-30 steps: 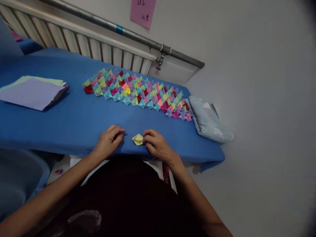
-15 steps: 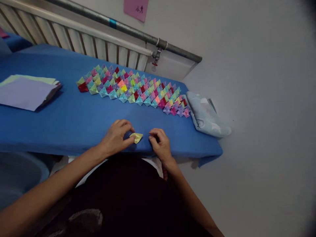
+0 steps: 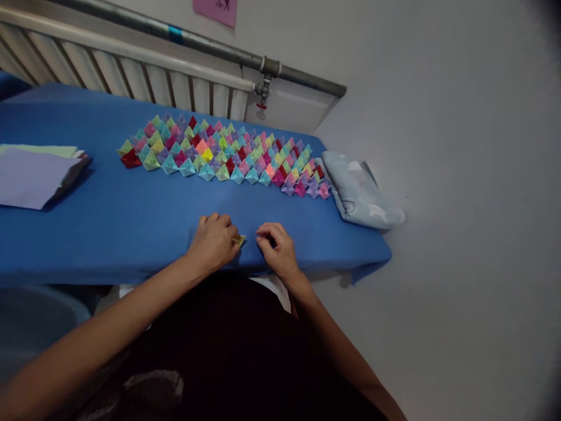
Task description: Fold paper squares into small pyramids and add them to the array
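Observation:
My left hand [image 3: 214,241] is closed around a small folded yellow paper boat [image 3: 239,240] near the front of the blue-covered table. Only the boat's right tip shows beyond the fingers; the rest is hidden. A short way to the right, my right hand [image 3: 277,248] hovers with fingers curled and thumb close to the fingertips, and nothing shows between them. Beyond both hands, many folded paper boats [image 3: 222,172] in pink, blue, green, purple, red and yellow stand in close slanting rows.
A stack of coloured paper sheets [image 3: 39,175], purple on top, lies at the left. A folded pale blue patterned cloth [image 3: 362,190] sits at the right end of the blue tablecloth [image 3: 144,234]. Behind are a radiator [image 3: 153,85] and a metal pipe [image 3: 210,45]; a wall stands right.
My left hand has turned over the yellow paper boat, covering more of it. My right hand stays curled beside it. The view has shifted slightly to the right.

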A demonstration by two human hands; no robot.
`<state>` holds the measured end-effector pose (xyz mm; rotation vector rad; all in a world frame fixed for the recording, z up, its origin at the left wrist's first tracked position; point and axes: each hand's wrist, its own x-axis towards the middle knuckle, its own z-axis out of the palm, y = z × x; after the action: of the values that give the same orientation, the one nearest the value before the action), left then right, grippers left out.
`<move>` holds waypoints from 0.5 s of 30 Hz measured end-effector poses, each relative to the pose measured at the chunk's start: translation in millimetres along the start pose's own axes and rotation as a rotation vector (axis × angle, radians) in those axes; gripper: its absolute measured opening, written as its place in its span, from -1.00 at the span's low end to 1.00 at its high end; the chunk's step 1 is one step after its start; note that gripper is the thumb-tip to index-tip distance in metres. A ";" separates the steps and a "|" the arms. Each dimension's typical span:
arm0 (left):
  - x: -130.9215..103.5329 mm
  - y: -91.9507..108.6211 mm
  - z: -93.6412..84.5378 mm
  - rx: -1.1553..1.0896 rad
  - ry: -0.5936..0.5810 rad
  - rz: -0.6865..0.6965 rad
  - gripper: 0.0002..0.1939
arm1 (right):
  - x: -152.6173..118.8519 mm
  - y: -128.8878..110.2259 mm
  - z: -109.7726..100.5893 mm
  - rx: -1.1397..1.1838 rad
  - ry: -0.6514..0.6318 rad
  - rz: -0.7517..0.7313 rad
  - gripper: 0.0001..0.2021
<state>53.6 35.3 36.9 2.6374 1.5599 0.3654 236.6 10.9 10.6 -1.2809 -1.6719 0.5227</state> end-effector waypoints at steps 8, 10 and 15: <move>1.7 4.7 -8.6 0.087 -0.120 0.038 -0.69 | 1.0 5.0 2.1 0.015 0.012 -0.043 -0.89; 1.3 3.3 -10.0 0.081 -0.144 0.025 -0.70 | 1.1 5.5 2.4 0.013 0.012 -0.046 -0.89; 9.2 4.2 -13.6 0.087 -0.189 -0.027 -0.67 | 1.0 5.8 3.3 0.010 0.008 -0.040 -0.88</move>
<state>58.4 40.3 52.5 2.6209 1.5830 0.0454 236.7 14.6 4.9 -1.2388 -1.6832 0.5011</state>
